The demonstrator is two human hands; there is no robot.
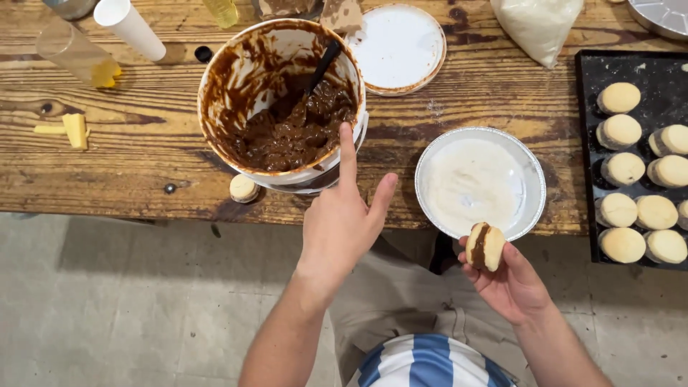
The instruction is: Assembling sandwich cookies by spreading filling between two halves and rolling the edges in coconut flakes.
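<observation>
**Holding a filled sandwich cookie at the table's edge**

Holding the sandwich cookie [485,246] upright between thumb and fingertips, the right hand [510,283] sits just off the near edge of the wooden table [143,143], touching the rim of a round foil pan [534,193]. The cookie shows a brown band between two pale halves. The left hand [340,222] holds nothing: fingers spread, index finger raised and touching the near rim of the white bucket [215,79].

Open room lies on the bare planks left of the bucket and between bucket and foil pan; below the edge are bare floor and the person's lap.

The bucket, smeared brown inside, holds thick brown filling [290,136] with a dark utensil [322,64] standing in it. The foil pan holds a thin layer of white powder. A black tray [588,107] at the right carries rows of pale filled cookies. One lone cookie [244,188] lies beside the bucket's base.

Behind the bucket lies a round white lid [398,49]; a clear bag of white powder [537,25] sits at the far edge. At far left, a white cup [132,29] and a clear cup [72,54] lie tipped over.
</observation>
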